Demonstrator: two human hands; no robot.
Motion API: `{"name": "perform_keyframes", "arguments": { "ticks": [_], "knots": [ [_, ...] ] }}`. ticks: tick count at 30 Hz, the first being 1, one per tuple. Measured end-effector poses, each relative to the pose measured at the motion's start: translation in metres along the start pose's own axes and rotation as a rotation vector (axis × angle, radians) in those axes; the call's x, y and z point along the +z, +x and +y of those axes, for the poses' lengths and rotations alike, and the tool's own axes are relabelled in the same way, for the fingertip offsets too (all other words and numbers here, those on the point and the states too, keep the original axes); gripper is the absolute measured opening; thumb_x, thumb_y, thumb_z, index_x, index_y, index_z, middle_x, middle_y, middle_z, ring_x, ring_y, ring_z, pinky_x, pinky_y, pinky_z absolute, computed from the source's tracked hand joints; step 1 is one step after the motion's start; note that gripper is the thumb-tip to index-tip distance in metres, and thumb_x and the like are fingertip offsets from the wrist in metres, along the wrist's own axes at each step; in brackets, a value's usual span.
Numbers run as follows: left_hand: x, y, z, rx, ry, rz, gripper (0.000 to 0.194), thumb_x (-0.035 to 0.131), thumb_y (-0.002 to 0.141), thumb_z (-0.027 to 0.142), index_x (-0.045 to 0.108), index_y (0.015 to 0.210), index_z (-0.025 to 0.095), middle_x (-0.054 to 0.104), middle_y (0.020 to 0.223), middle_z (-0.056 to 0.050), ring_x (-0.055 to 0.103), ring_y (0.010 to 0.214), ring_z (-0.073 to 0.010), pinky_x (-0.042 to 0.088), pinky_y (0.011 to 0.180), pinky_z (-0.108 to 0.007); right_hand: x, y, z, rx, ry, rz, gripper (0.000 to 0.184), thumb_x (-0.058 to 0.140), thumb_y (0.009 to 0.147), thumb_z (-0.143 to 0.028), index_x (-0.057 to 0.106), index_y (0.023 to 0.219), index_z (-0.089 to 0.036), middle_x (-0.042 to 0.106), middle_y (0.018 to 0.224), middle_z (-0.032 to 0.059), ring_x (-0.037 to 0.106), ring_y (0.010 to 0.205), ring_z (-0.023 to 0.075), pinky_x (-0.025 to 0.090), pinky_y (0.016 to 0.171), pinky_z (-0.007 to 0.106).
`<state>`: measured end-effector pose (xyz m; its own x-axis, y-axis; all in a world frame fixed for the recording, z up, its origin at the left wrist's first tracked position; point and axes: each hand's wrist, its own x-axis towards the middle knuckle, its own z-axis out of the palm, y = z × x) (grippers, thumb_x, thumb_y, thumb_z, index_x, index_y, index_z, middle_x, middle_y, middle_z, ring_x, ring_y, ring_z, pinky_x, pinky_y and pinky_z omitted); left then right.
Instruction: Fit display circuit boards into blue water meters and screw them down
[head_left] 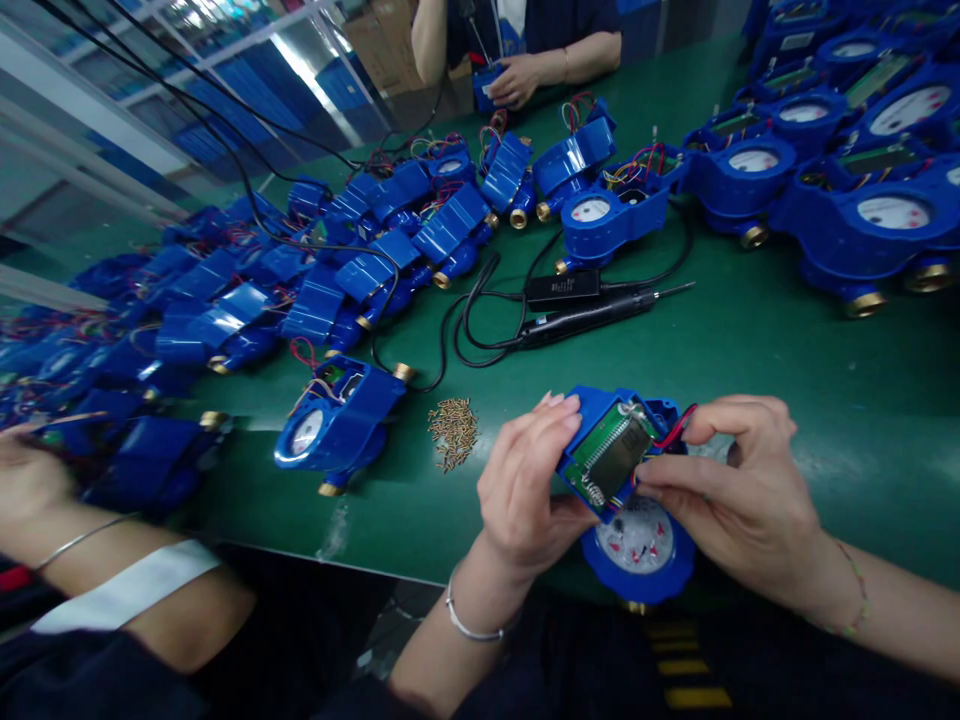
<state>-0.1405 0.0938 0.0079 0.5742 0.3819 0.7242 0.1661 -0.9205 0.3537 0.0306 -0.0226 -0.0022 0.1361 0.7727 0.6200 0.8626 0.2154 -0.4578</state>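
Near the table's front edge is a blue water meter [638, 540] with a round white dial and a brass fitting below. Above its dial, an open blue housing holds a green circuit board [611, 455] with a grey display. My left hand [525, 490] grips the housing from the left, fingers over its upper edge. At the right side of the board, my right hand [739, 490] pinches thin wires between thumb and forefinger. A red and black wire pair [675, 428] loops up beside that forefinger. The exact wires in the pinch are partly hidden.
A pile of small brass screws [453, 433] lies left of my hands. Beyond is a black electric screwdriver [589, 318] with its cable. Several blue meters [450, 225] crowd the left, back and right. A co-worker's arm [112, 560] reaches in at left; another person's hand [514, 80] works opposite.
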Motion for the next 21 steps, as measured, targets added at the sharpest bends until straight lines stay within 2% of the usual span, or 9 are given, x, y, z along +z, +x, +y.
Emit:
{"name": "perform_keyframes", "arguments": {
  "ticks": [4, 8, 12, 17, 21],
  "knots": [
    [-0.001, 0.0, 0.001, -0.002, -0.006, -0.022, 0.051, 0.068, 0.083, 0.037, 0.053, 0.125, 0.013, 0.069, 0.115, -0.015, 0.067, 0.106, -0.0249, 0.059, 0.086, -0.042, -0.001, 0.002, -0.002, -0.005, 0.011, -0.03, 0.013, 0.062, 0.088, -0.018, 0.068, 0.091, -0.029, 0.048, 0.097, 0.0031, 0.046, 0.093, 0.021, 0.029, 0.08, 0.038],
    [0.0, -0.003, 0.0, -0.017, -0.026, -0.019, 0.053, 0.071, 0.081, 0.036, 0.053, 0.124, 0.012, 0.069, 0.116, -0.015, 0.067, 0.106, -0.025, 0.058, 0.088, -0.042, 0.0, 0.002, -0.004, -0.002, 0.006, -0.025, 0.018, 0.061, 0.088, -0.013, 0.069, 0.088, -0.029, 0.048, 0.093, 0.0026, 0.045, 0.092, 0.0208, 0.029, 0.081, 0.039],
    [0.003, -0.007, 0.0, -0.079, -0.042, 0.009, 0.06, 0.077, 0.074, 0.033, 0.053, 0.125, 0.012, 0.068, 0.117, -0.015, 0.067, 0.104, -0.0239, 0.058, 0.089, -0.04, 0.0, -0.003, -0.004, 0.01, -0.012, 0.006, 0.019, 0.065, 0.086, -0.016, 0.069, 0.094, -0.032, 0.049, 0.095, 0.0025, 0.046, 0.095, 0.0215, 0.032, 0.082, 0.039],
    [0.004, -0.012, 0.0, -0.138, 0.024, 0.057, 0.064, 0.078, 0.071, 0.034, 0.052, 0.126, 0.016, 0.069, 0.115, -0.011, 0.068, 0.103, -0.0235, 0.058, 0.087, -0.04, -0.001, -0.007, -0.01, 0.097, -0.039, 0.098, 0.009, 0.07, 0.085, -0.027, 0.066, 0.092, -0.023, 0.053, 0.089, 0.003, 0.05, 0.088, 0.0205, 0.034, 0.08, 0.04],
    [0.003, -0.013, 0.0, -0.129, 0.052, 0.079, 0.062, 0.077, 0.073, 0.037, 0.052, 0.126, 0.016, 0.069, 0.114, -0.011, 0.068, 0.102, -0.0236, 0.058, 0.088, -0.04, 0.0, -0.006, -0.014, 0.119, -0.054, 0.119, 0.006, 0.07, 0.086, -0.027, 0.068, 0.09, -0.023, 0.055, 0.083, 0.0023, 0.051, 0.083, 0.0195, 0.032, 0.078, 0.039]
  ]
}}
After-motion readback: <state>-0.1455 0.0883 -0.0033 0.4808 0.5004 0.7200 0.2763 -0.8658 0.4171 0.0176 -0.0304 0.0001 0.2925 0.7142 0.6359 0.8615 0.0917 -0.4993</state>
